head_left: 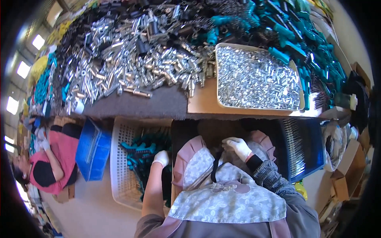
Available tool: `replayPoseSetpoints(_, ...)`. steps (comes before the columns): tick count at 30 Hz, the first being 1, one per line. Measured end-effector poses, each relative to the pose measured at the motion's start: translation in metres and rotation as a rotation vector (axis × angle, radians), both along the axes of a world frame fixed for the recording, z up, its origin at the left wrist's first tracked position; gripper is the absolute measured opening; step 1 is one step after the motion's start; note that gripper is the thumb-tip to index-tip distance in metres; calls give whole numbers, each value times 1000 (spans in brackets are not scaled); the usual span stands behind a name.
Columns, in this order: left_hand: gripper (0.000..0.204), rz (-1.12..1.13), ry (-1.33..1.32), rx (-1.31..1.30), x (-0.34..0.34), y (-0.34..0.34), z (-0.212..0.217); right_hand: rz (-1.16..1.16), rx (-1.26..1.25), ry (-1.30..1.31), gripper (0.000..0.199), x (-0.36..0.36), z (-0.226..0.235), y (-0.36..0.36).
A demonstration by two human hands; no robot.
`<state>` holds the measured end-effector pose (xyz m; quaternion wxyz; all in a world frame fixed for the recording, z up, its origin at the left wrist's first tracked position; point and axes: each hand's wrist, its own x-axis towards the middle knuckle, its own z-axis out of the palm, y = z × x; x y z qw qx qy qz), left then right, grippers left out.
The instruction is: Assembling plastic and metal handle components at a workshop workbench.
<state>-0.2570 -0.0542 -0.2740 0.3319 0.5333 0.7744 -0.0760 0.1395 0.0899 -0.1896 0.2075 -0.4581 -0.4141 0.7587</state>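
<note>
My left hand [161,158], in a white glove, is at the right side of a white plastic crate [115,166]. Inside the crate lie several teal-handled tools [139,148] with dark parts, close to that hand. Its fingers are mostly hidden, so whether it grips one of them cannot be made out. My right hand [239,148], also gloved in white, hovers over my lap by the patterned apron [234,198]. Its fingers are partly stretched and apart, with nothing visible in them.
Metal sleeves [166,65] are heaped across the bench, with teal handles [291,39] at right. A cream tray [218,91] holds small metal pieces. Below are a blue bin [89,158] and a dark blue bin [309,146] of metal rods. A co-worker [55,166] sits at left.
</note>
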Motion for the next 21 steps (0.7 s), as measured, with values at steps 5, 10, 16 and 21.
replayPoseSetpoints(5,33,-182,-199,387,7,62,185,261,250,158,34,-1,99,15)
replayPoseSetpoints(10,25,-162,-456,630,33,125,349,549,576,161,31,-21,233,47)
replayPoseSetpoints(16,35,-146,-211,459,29,208,393,416,1740,-160,17,-101,284,155)
replayPoseSetpoints(21,34,-168,8,866,-22,264,370,689,1825,-1030,18,-167,277,233)
